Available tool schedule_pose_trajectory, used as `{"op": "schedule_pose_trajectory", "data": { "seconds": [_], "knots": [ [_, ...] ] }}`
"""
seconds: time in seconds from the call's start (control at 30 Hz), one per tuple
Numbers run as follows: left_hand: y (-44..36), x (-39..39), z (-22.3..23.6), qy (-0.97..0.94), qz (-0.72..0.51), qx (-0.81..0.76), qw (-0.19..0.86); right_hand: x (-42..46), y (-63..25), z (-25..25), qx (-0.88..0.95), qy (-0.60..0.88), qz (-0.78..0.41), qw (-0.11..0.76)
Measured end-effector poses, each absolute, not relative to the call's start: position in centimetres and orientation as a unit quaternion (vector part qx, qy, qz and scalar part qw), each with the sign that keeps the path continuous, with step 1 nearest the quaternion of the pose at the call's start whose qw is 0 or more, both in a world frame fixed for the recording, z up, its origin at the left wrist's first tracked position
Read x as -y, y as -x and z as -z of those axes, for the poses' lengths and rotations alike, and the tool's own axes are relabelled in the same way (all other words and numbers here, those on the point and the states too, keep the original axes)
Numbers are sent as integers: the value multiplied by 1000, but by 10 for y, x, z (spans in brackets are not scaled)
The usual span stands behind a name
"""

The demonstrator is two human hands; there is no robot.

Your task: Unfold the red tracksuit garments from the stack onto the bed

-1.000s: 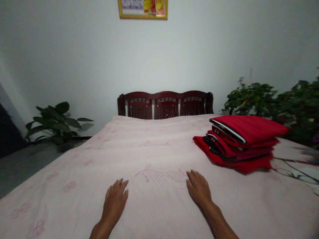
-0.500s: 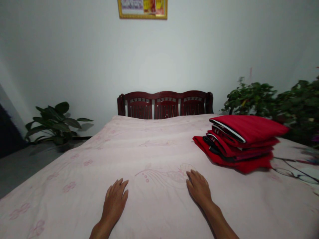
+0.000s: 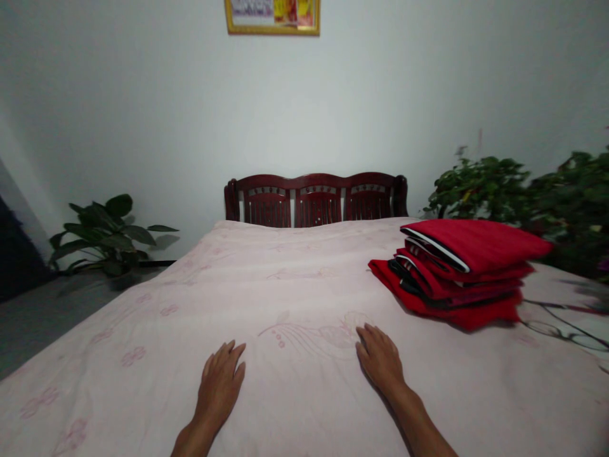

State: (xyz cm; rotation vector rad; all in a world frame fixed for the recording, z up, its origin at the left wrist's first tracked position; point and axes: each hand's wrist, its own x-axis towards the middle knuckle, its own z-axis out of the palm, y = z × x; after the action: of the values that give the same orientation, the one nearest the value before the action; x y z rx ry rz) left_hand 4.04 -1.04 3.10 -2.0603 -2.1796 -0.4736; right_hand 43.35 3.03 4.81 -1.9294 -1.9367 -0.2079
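My left hand (image 3: 220, 384) lies palm down on a pale pink bedsheet (image 3: 295, 406) with embroidered flowers, its fingers stretched out and holding nothing. To the right, my right hand (image 3: 380, 358) also rests flat on the sheet, fingers extended, beside a stitched flower. Beyond it, at the right, stands a stack of folded red clothes (image 3: 466, 273) with some black and white edges showing between the layers. Neither hand touches the stack; the right one is nearer to it.
Eyeglasses (image 3: 566, 330) lie right of the stack. A dark wooden backrest (image 3: 316, 197) stands at the far end against the wall. Leafy plants (image 3: 485, 187) grow at the right, and a potted plant (image 3: 107, 238) sits on the floor at left. A gold-framed picture (image 3: 273, 30) hangs above.
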Motion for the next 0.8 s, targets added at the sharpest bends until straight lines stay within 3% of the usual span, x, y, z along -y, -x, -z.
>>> {"op": "schedule_pose_trajectory", "data": {
  "seconds": [0.8],
  "knots": [
    [-40,11,-29,676,176,714,49,-32,-433,-46,686,695,68,202]
  ]
}}
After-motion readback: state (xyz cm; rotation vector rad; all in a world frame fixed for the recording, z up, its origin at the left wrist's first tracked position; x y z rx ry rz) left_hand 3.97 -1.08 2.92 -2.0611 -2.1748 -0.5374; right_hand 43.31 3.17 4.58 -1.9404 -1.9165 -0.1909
